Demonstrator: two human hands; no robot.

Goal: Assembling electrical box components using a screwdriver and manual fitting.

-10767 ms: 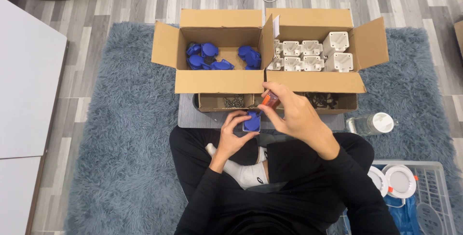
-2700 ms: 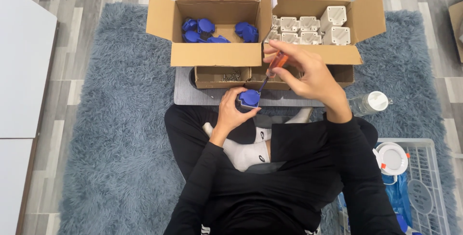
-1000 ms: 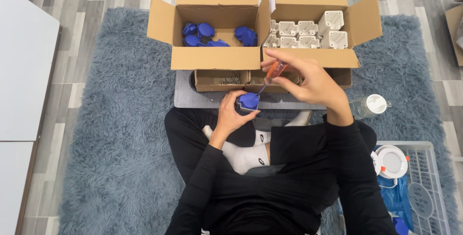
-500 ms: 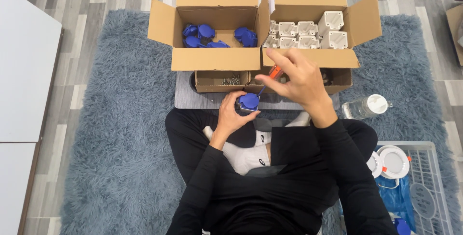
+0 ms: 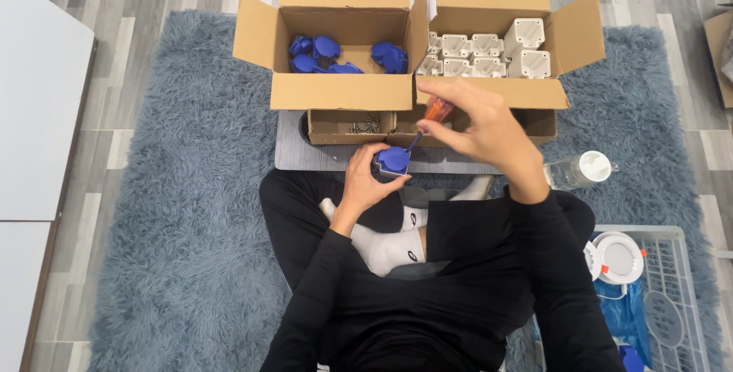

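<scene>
screwdriver (image 5: pixel 427 122) slanting — tip down-left, on blue part (image 5: pixel 393 160)

Two open boxes (image 5: pixel 347 101) behind, seemingly screw tray (image 5: pixel 359 125) before.

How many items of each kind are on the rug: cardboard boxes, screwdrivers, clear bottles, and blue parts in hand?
Large open cardboard boxes: 2, the left box with blue parts, the right box with white parts.
Small cardboard trays: 2, the screw tray plainly seen, the second mostly hidden.
Orange-handled screwdriver in the right hand: 1
Clear bottle: 1
Blue part in the left hand: 1
Total: 7
</scene>
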